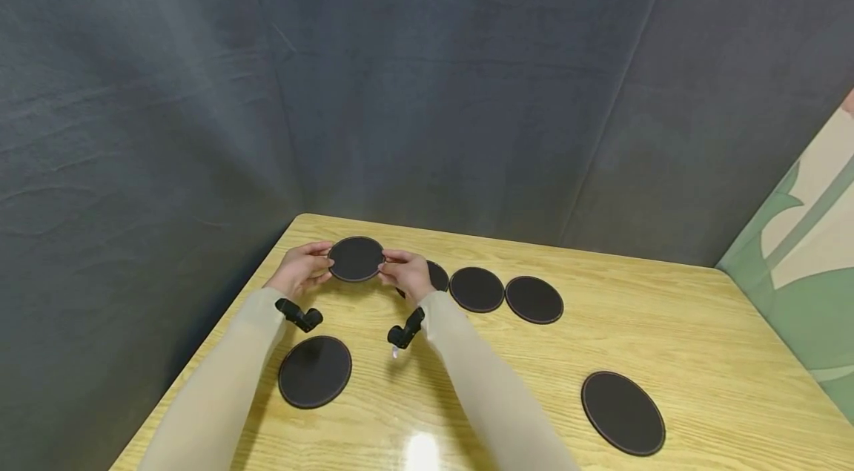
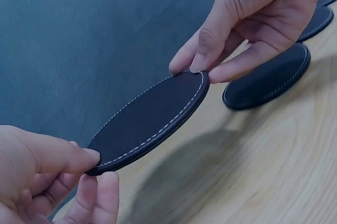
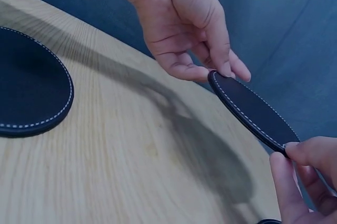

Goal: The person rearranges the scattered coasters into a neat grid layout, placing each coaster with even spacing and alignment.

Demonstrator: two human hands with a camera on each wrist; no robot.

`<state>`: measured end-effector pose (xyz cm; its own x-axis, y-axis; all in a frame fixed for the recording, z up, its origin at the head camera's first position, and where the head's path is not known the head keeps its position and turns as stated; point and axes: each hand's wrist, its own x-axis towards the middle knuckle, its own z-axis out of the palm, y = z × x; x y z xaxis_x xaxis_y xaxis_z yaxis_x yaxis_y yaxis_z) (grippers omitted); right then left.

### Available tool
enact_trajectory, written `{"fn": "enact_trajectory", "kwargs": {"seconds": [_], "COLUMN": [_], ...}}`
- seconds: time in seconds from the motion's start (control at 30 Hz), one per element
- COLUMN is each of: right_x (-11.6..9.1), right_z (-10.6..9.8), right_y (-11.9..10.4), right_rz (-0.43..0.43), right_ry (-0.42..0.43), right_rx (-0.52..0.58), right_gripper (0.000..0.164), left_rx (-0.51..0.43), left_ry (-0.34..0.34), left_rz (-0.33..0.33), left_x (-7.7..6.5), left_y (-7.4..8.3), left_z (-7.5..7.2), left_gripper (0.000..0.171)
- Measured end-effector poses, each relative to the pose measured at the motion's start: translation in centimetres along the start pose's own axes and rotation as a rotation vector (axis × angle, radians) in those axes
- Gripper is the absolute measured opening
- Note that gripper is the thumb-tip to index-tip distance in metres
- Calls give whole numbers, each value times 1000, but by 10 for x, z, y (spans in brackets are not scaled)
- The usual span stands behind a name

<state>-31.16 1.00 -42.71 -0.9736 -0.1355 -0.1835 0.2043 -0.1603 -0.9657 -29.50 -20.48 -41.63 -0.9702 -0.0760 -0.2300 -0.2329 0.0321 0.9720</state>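
Observation:
A round black coaster (image 1: 356, 259) with pale stitching round its edge is held above the table near the far left corner. My left hand (image 1: 302, 268) pinches its left edge, thumb on top and fingers beneath. On the opposite edge my right hand (image 1: 408, 272) pinches it the same way. The left wrist view shows the coaster (image 2: 150, 119) tilted, its shadow falling on the wood below. Just beyond the right hand, another coaster (image 1: 437, 277) lies on the table, partly hidden by that hand.
Two more coasters, one in the middle (image 1: 477, 289) and one at the right end (image 1: 534, 300), continue the row. One coaster (image 1: 315, 372) lies nearer on the left, another (image 1: 623, 413) at front right. A dark grey curtain (image 1: 434, 85) hangs behind the wooden table (image 1: 700, 337).

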Motion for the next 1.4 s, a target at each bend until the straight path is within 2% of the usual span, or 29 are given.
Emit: {"fn": "enact_trajectory", "kwargs": {"seconds": [0.33,0.67,0.93,1.17,1.4], "right_x": [-2,-9,-14,-20,-26], "right_z": [-21,-33,-42,-53,-65], "right_y": [-7,-12,-16,-22,-23], "right_rz": [3,-15,-21,-16,-32], "right_ry": [-54,-78,-92,-88,-100], "right_rx": [75,147,153,143,106], "right_gripper": [45,45,46,47,47], "left_rx": [2,-68,-57,-81,-79], "left_ry": [-50,-94,-116,-121,-123], "left_rz": [22,38,49,80,62], "left_x": [-7,-10,-15,-19,-24], "left_y": [9,14,17,18,13], "left_z": [11,18,25,37,48], "left_gripper": [55,54,56,55,55]}}
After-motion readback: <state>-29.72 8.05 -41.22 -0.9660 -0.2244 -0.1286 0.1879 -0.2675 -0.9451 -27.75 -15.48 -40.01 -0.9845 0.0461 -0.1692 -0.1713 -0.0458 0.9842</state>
